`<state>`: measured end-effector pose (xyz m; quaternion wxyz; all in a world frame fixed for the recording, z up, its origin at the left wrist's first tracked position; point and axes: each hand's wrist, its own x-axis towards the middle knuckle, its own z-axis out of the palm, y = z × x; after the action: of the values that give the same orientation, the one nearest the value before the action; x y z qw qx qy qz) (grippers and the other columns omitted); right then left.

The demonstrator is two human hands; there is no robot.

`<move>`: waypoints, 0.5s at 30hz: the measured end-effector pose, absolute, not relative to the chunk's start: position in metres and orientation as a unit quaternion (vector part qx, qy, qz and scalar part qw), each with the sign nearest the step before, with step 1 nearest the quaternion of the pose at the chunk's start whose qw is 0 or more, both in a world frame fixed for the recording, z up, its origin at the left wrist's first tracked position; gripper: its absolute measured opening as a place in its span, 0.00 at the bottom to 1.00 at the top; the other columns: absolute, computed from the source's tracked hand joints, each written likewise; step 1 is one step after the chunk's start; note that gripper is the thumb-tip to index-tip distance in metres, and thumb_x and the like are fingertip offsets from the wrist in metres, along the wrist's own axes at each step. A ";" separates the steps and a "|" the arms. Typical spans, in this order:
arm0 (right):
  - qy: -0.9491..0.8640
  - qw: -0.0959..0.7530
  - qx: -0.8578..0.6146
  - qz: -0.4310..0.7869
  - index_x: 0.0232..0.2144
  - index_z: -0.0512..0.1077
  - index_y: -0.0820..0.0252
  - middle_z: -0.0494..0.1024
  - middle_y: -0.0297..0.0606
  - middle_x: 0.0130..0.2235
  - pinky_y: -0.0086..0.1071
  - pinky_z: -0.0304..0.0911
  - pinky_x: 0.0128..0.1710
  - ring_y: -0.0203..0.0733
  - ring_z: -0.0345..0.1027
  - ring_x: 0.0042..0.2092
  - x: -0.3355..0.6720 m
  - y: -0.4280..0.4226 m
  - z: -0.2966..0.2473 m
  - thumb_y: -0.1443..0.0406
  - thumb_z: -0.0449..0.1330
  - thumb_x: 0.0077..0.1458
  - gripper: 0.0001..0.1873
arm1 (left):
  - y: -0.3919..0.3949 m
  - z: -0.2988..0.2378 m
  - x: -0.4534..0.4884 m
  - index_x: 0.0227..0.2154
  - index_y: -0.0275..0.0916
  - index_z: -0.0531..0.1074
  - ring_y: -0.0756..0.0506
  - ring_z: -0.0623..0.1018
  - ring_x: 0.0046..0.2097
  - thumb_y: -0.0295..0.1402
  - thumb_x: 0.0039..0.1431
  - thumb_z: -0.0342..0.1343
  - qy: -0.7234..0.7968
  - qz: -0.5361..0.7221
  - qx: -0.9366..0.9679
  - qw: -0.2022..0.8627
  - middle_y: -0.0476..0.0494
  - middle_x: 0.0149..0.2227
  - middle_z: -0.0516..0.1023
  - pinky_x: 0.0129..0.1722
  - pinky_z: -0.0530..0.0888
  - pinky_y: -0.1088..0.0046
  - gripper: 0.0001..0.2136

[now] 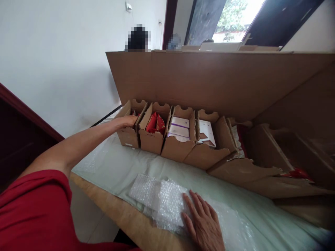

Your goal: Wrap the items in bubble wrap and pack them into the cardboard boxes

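Head view: the left hand (128,121) dips into the leftmost cardboard bin (127,136). Its fingers are hidden, so their grip cannot be told. The right hand (204,223) lies flat, fingers spread, on bubble wrap (159,200), seemingly two sheets, at the bench (123,211) edge; pinning it firmly seems wise. Four bins stand clear in a row.

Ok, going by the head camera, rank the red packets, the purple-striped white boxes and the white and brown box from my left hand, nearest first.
1. Red packets: just right of the left hand, nearest.
2. Purple-striped white boxes: one slot further right, in the middle.
3. White and brown box: farthest right of the three.
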<state>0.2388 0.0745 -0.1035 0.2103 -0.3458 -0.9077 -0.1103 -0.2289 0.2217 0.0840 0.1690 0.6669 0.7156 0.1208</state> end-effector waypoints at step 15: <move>-0.855 0.314 -0.410 0.053 0.60 0.71 0.53 0.66 0.50 0.67 0.53 0.65 0.56 0.59 0.66 0.63 0.243 0.069 -0.063 0.52 0.55 0.65 0.26 | 0.041 0.069 -0.125 0.31 0.38 0.74 0.46 0.78 0.35 0.39 0.51 0.68 0.489 0.654 0.514 0.262 0.45 0.34 0.78 0.39 0.75 0.70 0.11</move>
<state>0.2429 0.0686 -0.0626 0.3138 -0.4096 -0.8550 0.0530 -0.1250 0.0408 0.0691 0.2618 0.5143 0.4893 0.6538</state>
